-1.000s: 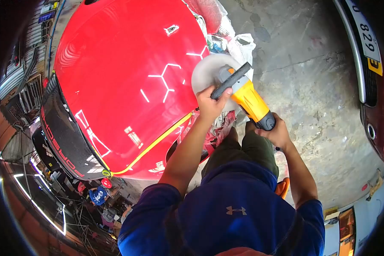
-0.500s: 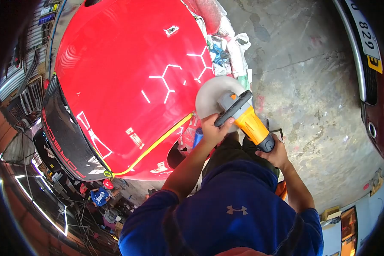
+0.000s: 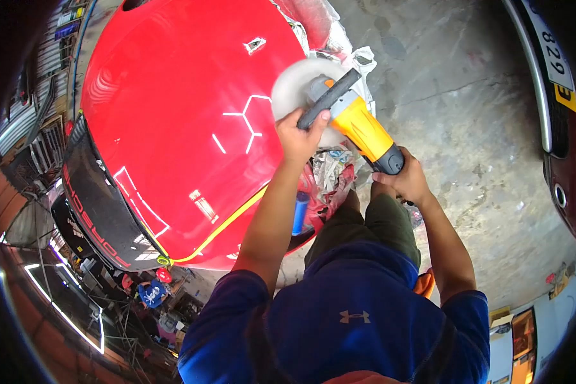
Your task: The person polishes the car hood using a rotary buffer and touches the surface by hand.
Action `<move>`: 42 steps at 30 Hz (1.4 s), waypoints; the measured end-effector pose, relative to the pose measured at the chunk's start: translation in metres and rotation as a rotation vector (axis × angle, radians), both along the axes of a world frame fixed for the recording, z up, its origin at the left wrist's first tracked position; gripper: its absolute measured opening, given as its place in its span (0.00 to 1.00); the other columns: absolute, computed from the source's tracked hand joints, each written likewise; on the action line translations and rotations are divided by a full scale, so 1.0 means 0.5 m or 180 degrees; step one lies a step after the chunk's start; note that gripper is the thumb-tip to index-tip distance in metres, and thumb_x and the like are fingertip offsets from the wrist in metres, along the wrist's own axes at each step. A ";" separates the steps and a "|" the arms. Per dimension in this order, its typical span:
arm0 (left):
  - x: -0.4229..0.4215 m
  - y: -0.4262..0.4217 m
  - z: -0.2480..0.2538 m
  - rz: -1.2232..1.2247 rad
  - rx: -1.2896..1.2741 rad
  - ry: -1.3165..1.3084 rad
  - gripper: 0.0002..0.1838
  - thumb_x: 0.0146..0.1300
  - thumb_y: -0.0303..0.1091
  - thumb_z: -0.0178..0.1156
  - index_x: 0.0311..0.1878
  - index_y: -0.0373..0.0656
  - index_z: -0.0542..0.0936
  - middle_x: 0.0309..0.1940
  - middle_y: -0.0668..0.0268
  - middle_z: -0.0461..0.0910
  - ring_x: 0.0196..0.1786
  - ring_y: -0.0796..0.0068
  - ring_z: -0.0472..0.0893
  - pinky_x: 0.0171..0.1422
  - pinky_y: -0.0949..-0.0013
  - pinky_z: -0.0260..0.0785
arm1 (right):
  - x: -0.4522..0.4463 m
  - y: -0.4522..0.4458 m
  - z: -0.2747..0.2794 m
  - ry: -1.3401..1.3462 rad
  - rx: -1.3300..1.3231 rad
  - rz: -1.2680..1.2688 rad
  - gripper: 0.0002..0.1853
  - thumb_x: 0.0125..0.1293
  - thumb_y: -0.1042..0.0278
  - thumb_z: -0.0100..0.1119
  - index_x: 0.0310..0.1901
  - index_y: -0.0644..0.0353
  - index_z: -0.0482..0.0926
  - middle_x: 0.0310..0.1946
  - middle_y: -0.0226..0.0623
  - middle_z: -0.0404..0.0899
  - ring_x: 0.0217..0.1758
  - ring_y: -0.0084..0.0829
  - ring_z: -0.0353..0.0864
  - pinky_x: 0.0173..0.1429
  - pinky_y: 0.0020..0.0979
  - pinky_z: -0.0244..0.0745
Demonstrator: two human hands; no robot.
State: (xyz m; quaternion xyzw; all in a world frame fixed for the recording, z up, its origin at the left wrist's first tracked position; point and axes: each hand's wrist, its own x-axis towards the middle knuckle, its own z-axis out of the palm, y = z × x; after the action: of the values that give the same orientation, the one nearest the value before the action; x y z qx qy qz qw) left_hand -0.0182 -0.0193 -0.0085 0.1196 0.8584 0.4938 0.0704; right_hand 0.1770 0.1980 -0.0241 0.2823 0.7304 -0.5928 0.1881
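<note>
My left hand is wrapped round the black front handle of a yellow and grey power polisher. At the tool's dark rear end, my right hand grips the body. The round white pad looks blurred and lies over the edge of a glossy red car panel; whether it touches the paint cannot be made out. Yellow tape runs along the panel's lower edge, and white hexagon-like light reflections show on the paint.
Plastic and paper sheeting hangs at the panel's side, near a blue cylinder. A dark red car stands at the right on the concrete floor. Another person in blue is at the lower left.
The polisher and both hands first moved down towards my body, then up and left over the red panel. The blue cylinder shows more fully now.
</note>
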 end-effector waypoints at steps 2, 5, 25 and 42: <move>-0.014 0.000 0.005 -0.0047 -0.0061 -0.0071 0.29 0.64 0.47 0.76 0.21 0.38 0.71 0.15 0.74 0.66 0.23 0.83 0.64 0.24 0.69 0.57 | -0.013 -0.003 0.008 -0.0021 -0.0004 -0.0034 0.42 0.44 0.54 0.86 0.56 0.72 0.77 0.41 0.54 0.87 0.46 0.45 0.89 0.54 0.40 0.81; 0.027 0.000 0.020 -0.0029 -0.0050 -0.0131 0.28 0.63 0.47 0.76 0.21 0.38 0.72 0.15 0.73 0.66 0.23 0.83 0.64 0.24 0.68 0.58 | 0.025 -0.006 0.022 -0.0187 -0.0162 -0.0021 0.43 0.44 0.53 0.86 0.58 0.72 0.77 0.42 0.54 0.87 0.47 0.45 0.89 0.54 0.40 0.81; -0.125 0.026 0.029 0.0062 -0.0413 0.0079 0.25 0.62 0.49 0.76 0.26 0.35 0.81 0.14 0.68 0.71 0.21 0.82 0.68 0.25 0.66 0.62 | -0.119 0.029 0.013 0.0065 -0.0003 0.0080 0.36 0.46 0.55 0.86 0.51 0.71 0.80 0.38 0.43 0.86 0.42 0.32 0.84 0.52 0.36 0.80; 0.050 -0.010 0.032 -0.0321 -0.0225 -0.0175 0.28 0.62 0.45 0.76 0.20 0.39 0.71 0.14 0.69 0.64 0.21 0.81 0.64 0.24 0.67 0.58 | 0.056 -0.011 0.044 -0.0573 -0.0375 0.0023 0.45 0.44 0.53 0.85 0.59 0.74 0.76 0.47 0.57 0.86 0.51 0.45 0.87 0.58 0.39 0.79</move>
State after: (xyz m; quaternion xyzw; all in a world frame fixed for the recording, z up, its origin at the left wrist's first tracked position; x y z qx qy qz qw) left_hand 0.0066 -0.0243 0.0074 0.1466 0.8659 0.4621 0.1230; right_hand 0.2052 0.1923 -0.0020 0.3202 0.6755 -0.6063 0.2713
